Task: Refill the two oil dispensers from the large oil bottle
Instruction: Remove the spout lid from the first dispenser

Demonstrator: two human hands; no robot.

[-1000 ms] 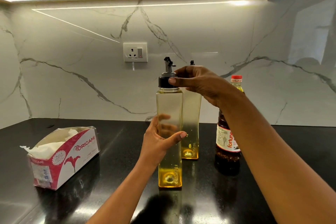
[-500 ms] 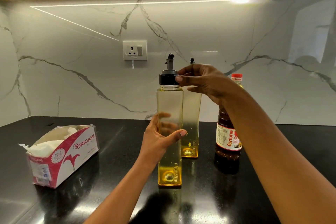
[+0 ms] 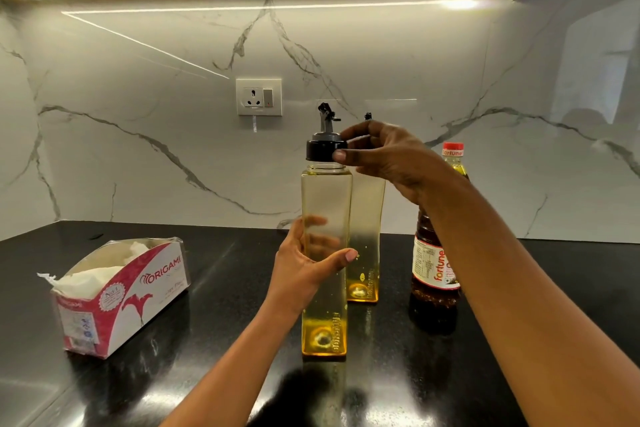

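The near oil dispenser (image 3: 325, 198), a tall square bottle of clear plastic with a shallow layer of yellow oil at its base, stands upright on the glossy black countertop (image 3: 207, 374). The left hand (image 3: 304, 270) grips its body at mid-height, with the thumb across the front face and the fingers wrapped round the far side, visible through the plastic. The right hand (image 3: 388, 156) pinches the round black cap (image 3: 322, 151) between thumb and fingertips. The cap carries a grey pour spout and sits on top of the neck; whether it is threaded on or loose cannot be determined. The second oil dispenser (image 3: 365, 246), of the same form and also nearly empty, stands just behind and to the right of the first. The large oil bottle (image 3: 434, 270), holding dark oil and fitted with a red cap and a red-and-white label, stands upright to the right of both dispensers, partly hidden by the right forearm. An open red-and-white cardboard tissue box (image 3: 121, 295) lies well apart at the left. A white wall socket (image 3: 258, 97) is set in the white veined marble backsplash (image 3: 138, 149).
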